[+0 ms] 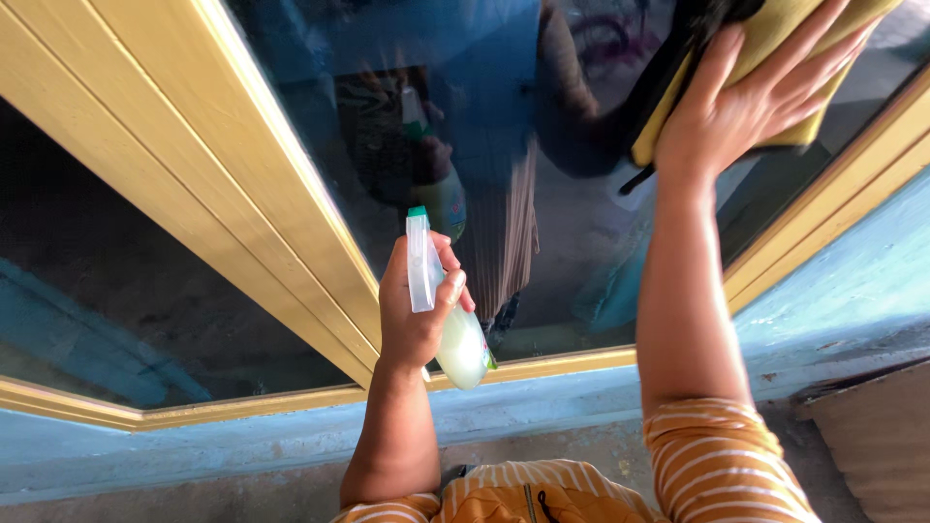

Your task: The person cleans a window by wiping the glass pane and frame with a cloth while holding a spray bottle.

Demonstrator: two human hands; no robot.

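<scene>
My left hand grips a clear spray bottle of pale green liquid, its white trigger head topped by a green nozzle, held up in front of the window glass. My right hand is spread flat, pressing a yellow cloth against the upper right of the dark pane. The glass reflects the bottle and my clothing.
A yellow window frame splits the glass into two panes and runs along the bottom and right edges. Below it lies a blue painted sill and a grey concrete wall. My orange striped sleeves show at the bottom.
</scene>
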